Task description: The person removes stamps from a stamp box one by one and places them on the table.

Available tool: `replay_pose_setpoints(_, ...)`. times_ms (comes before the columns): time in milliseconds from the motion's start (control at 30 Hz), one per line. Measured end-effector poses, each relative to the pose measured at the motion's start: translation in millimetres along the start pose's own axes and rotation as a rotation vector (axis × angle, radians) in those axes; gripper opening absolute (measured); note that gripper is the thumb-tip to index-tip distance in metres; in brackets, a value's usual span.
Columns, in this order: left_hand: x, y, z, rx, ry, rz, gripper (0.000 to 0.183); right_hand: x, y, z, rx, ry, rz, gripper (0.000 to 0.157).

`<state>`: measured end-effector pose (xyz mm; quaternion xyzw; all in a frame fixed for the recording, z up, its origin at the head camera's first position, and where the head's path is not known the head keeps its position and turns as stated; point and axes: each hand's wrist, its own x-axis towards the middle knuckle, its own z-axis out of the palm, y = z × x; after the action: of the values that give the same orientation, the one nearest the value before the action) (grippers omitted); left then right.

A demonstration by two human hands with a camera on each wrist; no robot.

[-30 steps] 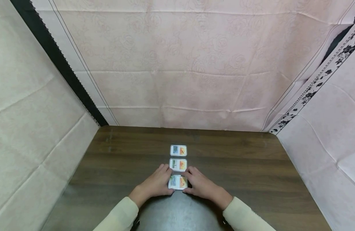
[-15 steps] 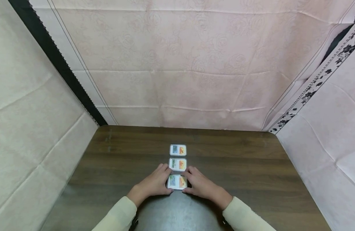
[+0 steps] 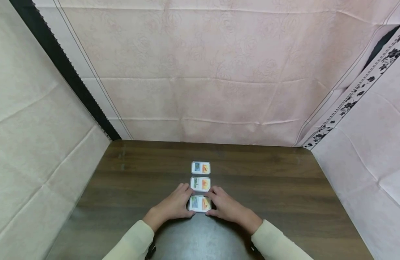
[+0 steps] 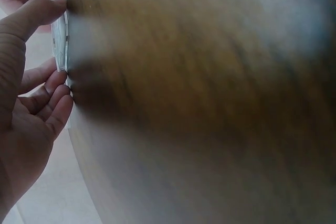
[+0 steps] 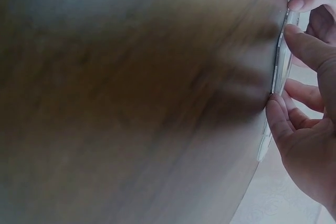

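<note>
Three small flat clear cases with picture cards lie in a column on a wooden table. My left hand holds the nearest case by its left end, thumb at the near edge and fingers at the far edge. From the opposite end, my right hand grips that same case in the same way. The left wrist view shows the case edge-on between thumb and fingertips, low against the tabletop. Just beyond the fingertips is the middle case; the farthest case lies behind it.
A pale cloth hangs behind the table's far edge. More cloth drapes the left side and the right side. A grey rounded shape sits at the near side between the forearms.
The whole head view shifts very slightly. Both hands keep their places on the nearest case, and the cases stay where they are.
</note>
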<state>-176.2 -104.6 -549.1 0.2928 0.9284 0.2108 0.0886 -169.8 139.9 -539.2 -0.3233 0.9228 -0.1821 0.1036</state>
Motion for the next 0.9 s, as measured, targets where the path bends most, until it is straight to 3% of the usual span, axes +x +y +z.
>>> replay_pose_setpoints(900, 2.0, -1.5, 2.8, 0.007, 0.007, -0.004, 0.056, -0.3, 3.7, 2.8, 0.03, 0.035, -0.022, 0.062)
